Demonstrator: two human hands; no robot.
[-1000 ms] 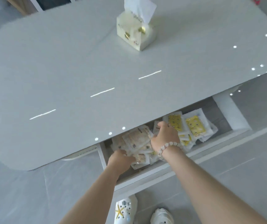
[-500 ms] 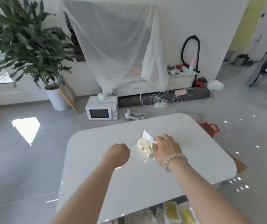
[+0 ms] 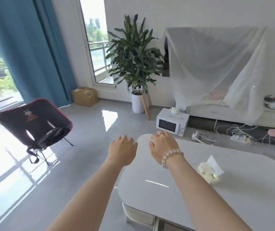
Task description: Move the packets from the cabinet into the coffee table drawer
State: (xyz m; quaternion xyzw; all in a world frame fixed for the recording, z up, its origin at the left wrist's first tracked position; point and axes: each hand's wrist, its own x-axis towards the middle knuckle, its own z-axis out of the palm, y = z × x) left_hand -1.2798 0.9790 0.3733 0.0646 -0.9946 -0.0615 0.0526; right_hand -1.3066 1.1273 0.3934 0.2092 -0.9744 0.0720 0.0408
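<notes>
Two bare forearms reach forward from the bottom edge. Under the near edge of the white table, a sliver of the drawer shows, its inside hidden; where the packets lie I cannot tell. A pale tissue box stands on the table, a sheet sticking up from it, to the right of the right forearm.

The left hand hangs over the floor just off the table's left end, knuckles up, fingers loosely curled, holding nothing. The right hand hovers above the table's far left corner, likewise relaxed and empty. It wears a pale beaded bracelet at the wrist and a ring on one finger. The two hands are close together but apart.

Beyond them on the grey tiled floor, a black folding chair with red trim stands at the left. A white microwave sits on the floor past the table, with a power strip and tangled cables to its right.

Farther back, a tall plant in a white pot stands by the wall, and a cardboard box lies near the balcony door. A low white cabinet runs along the wall at the right under a sheer white cloth. A teal curtain hangs beside the window at the left
</notes>
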